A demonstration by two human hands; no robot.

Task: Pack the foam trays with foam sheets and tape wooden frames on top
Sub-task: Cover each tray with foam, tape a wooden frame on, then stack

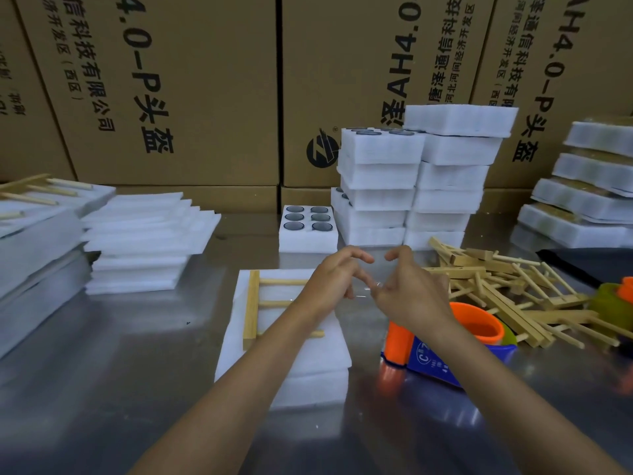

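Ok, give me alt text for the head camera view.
Two hands, left hand and right hand, stretch clear tape above a foam tray topped with a wooden frame. Tape dispenser and loose frames lie right.

Big brown cardboard boxes (178, 97) with black writing stand like a wall behind a shiny grey metal desk (113, 389). Light glints on it.

Printed cardboard boxes (178, 90) stacked behind, steel table (102, 389), dark cloth (582, 265) at right

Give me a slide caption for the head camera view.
Both hands stretch clear tape above a foam tray topped with a wooden frame.
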